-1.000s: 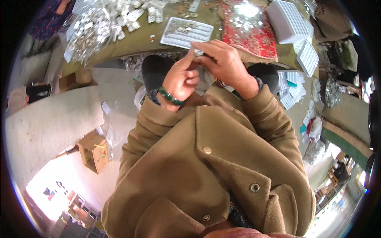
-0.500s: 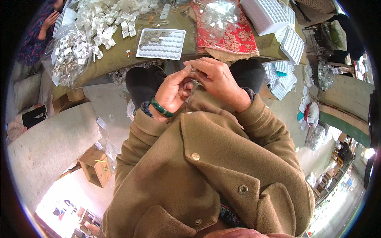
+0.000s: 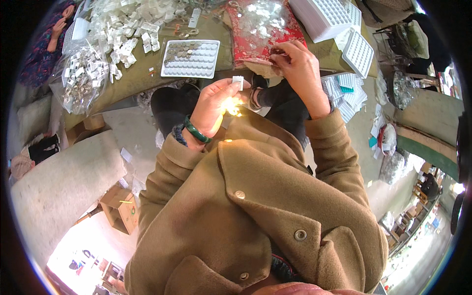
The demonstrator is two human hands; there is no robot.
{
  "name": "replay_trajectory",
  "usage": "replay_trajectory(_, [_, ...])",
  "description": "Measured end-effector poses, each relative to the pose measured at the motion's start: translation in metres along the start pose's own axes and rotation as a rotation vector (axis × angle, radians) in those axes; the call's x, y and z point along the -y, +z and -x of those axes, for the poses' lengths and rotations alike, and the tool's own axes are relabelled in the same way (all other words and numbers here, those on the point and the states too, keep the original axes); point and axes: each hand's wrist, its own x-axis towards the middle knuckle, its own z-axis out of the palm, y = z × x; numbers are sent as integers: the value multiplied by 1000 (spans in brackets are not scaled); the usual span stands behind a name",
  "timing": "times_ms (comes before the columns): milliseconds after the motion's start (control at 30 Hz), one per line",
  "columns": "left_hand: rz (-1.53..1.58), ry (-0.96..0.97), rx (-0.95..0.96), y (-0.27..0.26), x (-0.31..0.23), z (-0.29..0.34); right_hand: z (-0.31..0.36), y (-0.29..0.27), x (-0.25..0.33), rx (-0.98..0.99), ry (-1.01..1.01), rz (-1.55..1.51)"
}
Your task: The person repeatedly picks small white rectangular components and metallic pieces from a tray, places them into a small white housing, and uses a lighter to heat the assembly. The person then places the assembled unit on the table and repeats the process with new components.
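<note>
My left hand (image 3: 209, 108), with a green bangle at its wrist, is closed around a small white plastic case (image 3: 238, 81) whose end shows above the thumb. Bright yellow light (image 3: 233, 105) glows by the fingers of that hand; its source looks like a small string of lights. My right hand (image 3: 302, 71) is raised at the near edge of a red floral cloth (image 3: 240, 46). Its fingers are bent and pinched together; whatever they hold, if anything, is too small to make out. Clear, shiny small pieces (image 3: 265, 19) are heaped on the cloth.
A white dimpled tray (image 3: 209, 71) carries round silvery discs (image 3: 184, 51). Beyond it lie many small white cases (image 3: 147, 39), with a filled clear bag (image 3: 81, 78) at left. Stacked white trays (image 3: 322, 22) stand at right. Another person's hand (image 3: 60, 25) shows far left.
My hands have separated. The right one moved away to the red cloth, while the left stayed over my lap with the white case. Yellow light now shines at the left hand.
</note>
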Motion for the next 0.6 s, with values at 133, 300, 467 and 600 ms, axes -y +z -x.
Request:
replay_trajectory(133, [5, -16, -21, -1, 2, 0, 1, 4, -2, 26, -8, 53])
replay_trajectory(300, [15, 10, -10, -2, 2, 3, 1, -4, -8, -5, 44, -99])
replay_trajectory(467, [40, -2, 4, 2, -3, 5, -1, -5, 3, -72, 338, -661])
replay_trajectory(600, [93, -47, -42, 2, -10, 8, 5, 3, 30, 50, 438, -1164])
